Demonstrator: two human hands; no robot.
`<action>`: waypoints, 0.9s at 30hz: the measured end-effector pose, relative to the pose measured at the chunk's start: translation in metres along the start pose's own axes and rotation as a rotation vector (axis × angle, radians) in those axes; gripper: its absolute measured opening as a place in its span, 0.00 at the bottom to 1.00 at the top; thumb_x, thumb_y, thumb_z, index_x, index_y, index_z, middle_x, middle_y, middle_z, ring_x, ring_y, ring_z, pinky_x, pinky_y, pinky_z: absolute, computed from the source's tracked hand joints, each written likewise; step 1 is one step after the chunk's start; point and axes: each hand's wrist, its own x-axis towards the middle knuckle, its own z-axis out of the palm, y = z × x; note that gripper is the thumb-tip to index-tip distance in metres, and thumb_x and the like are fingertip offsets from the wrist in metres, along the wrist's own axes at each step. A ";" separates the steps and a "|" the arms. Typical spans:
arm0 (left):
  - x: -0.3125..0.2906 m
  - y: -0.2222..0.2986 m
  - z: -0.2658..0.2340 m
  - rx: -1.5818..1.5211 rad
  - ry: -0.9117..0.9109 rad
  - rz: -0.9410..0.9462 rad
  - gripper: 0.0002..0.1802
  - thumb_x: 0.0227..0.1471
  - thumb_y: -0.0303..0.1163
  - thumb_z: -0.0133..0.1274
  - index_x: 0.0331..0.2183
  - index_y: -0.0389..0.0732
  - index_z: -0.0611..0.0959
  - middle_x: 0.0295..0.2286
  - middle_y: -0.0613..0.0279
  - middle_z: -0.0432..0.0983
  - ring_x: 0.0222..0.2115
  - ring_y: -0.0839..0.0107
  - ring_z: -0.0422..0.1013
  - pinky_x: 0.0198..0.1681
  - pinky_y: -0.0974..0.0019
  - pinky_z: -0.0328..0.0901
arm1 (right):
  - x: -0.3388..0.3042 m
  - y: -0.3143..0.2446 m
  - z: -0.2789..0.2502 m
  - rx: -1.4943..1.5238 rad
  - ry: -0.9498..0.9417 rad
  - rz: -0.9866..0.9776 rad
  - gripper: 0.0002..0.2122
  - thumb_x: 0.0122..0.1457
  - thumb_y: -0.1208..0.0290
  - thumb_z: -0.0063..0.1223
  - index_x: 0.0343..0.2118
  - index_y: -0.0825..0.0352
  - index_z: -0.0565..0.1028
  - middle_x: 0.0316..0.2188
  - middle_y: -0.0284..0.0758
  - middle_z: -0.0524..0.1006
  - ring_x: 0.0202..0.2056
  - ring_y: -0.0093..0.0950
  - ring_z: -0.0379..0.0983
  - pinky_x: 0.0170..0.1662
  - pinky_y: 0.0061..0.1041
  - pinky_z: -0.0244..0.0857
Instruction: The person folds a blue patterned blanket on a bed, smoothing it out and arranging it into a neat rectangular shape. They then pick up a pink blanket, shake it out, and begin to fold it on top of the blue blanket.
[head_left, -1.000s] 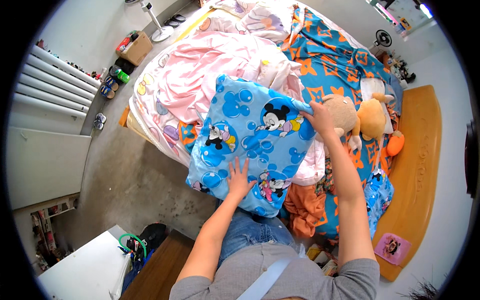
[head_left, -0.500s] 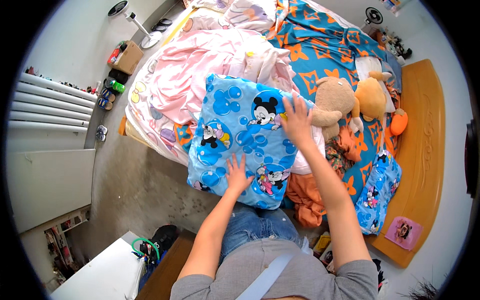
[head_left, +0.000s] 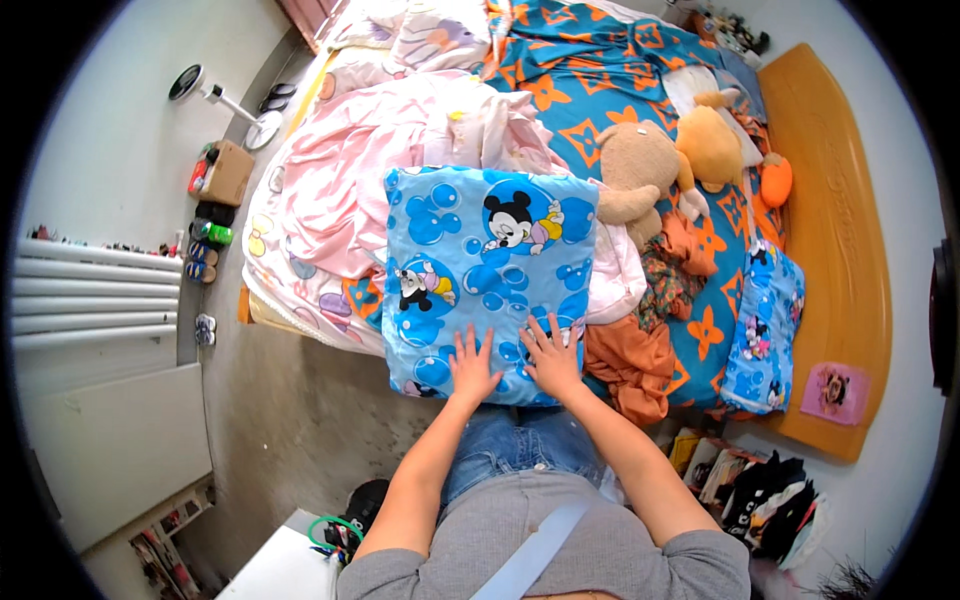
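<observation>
A blue square pillow [head_left: 475, 280] with cartoon mice and bubbles lies at the bed's near edge, in front of my jeans. My left hand [head_left: 472, 368] rests flat on its lower part with the fingers spread. Beside it, my right hand [head_left: 553, 358] also presses flat on the pillow, fingers apart, covering part of a printed figure. Neither hand grips anything. Behind the pillow is a rumpled pink blanket [head_left: 350, 170]. A pale pink cloth [head_left: 617, 275] and an orange-brown cloth [head_left: 630, 365] lie just right of it.
Plush toys [head_left: 640, 165] sit on the teal and orange bedding [head_left: 570, 80]. A second blue pillow [head_left: 765, 330] leans near the wooden headboard [head_left: 835, 230]. At left stand a white fan [head_left: 265, 130], a cardboard box [head_left: 228, 172] and a radiator [head_left: 95, 290]. A white surface [head_left: 280, 565] is at lower left.
My right hand has come from the pillow's upper right down to its lower right, beside my left hand. The pillow now lies straighter, and the view has shifted.
</observation>
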 end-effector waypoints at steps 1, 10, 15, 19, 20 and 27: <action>-0.001 0.001 -0.003 0.036 -0.023 -0.009 0.55 0.33 0.40 0.66 0.60 0.59 0.53 0.61 0.51 0.37 0.60 0.39 0.37 0.50 0.31 0.53 | -0.003 -0.003 0.001 0.011 -0.013 0.017 0.35 0.44 0.58 0.61 0.58 0.52 0.60 0.63 0.29 0.50 0.64 0.40 0.40 0.56 0.62 0.41; -0.003 -0.027 -0.002 0.115 -0.062 0.115 0.55 0.30 0.39 0.67 0.60 0.58 0.55 0.61 0.50 0.40 0.59 0.39 0.41 0.51 0.40 0.57 | -0.043 -0.039 0.020 -0.040 -0.168 0.164 0.35 0.46 0.60 0.60 0.60 0.48 0.58 0.65 0.27 0.44 0.65 0.38 0.31 0.55 0.65 0.41; -0.014 -0.037 0.008 0.088 0.006 0.126 0.53 0.32 0.38 0.65 0.60 0.54 0.56 0.61 0.50 0.41 0.60 0.44 0.42 0.53 0.43 0.55 | -0.063 -0.040 0.033 -0.086 -0.189 0.120 0.36 0.46 0.62 0.60 0.60 0.49 0.56 0.65 0.27 0.44 0.65 0.40 0.34 0.55 0.65 0.42; -0.034 -0.035 0.016 0.119 -0.051 0.009 0.54 0.33 0.39 0.65 0.60 0.53 0.54 0.61 0.52 0.39 0.61 0.46 0.40 0.53 0.39 0.54 | -0.071 -0.028 0.034 -0.097 -0.161 0.059 0.36 0.47 0.65 0.60 0.60 0.49 0.55 0.65 0.26 0.44 0.65 0.38 0.35 0.55 0.62 0.44; -0.041 -0.035 0.019 0.113 -0.079 -0.011 0.54 0.34 0.39 0.65 0.60 0.53 0.53 0.61 0.52 0.39 0.61 0.46 0.39 0.53 0.38 0.53 | -0.074 -0.026 0.035 -0.072 -0.169 0.064 0.36 0.46 0.65 0.60 0.60 0.49 0.56 0.64 0.26 0.44 0.65 0.37 0.35 0.55 0.62 0.45; -0.062 -0.041 0.040 -0.059 -0.063 -0.110 0.51 0.37 0.42 0.63 0.60 0.53 0.54 0.61 0.50 0.40 0.61 0.44 0.40 0.55 0.41 0.51 | -0.092 -0.021 0.032 0.062 -0.215 0.050 0.35 0.44 0.65 0.62 0.58 0.50 0.60 0.64 0.27 0.47 0.65 0.36 0.36 0.54 0.61 0.47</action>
